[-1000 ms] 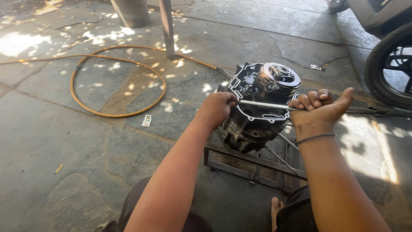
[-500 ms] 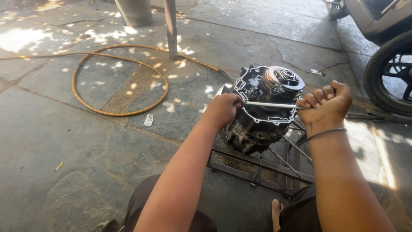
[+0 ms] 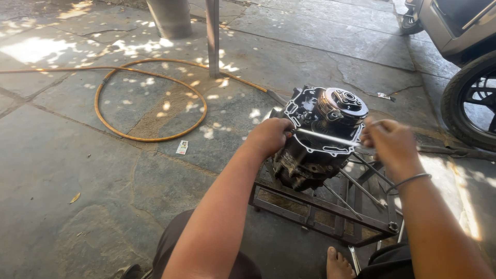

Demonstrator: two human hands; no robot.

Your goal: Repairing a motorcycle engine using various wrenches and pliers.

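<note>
Both hands grip a thin metal rod (image 3: 330, 138): left hand (image 3: 268, 135) and right hand (image 3: 388, 142) at its ends. It looks stiff, light, maybe oily. The engine (image 3: 320, 139) beneath looks heavy.

Engine (image 3: 315, 150) grimy dull metal; rod (image 3: 330, 138) shiny steel; floor (image 3: 77, 170) rough stone.

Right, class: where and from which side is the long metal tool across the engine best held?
Take the long metal tool at its free right end, from the right, as the right hand does. It lies level across the engine, its left end under the left hand.
</note>
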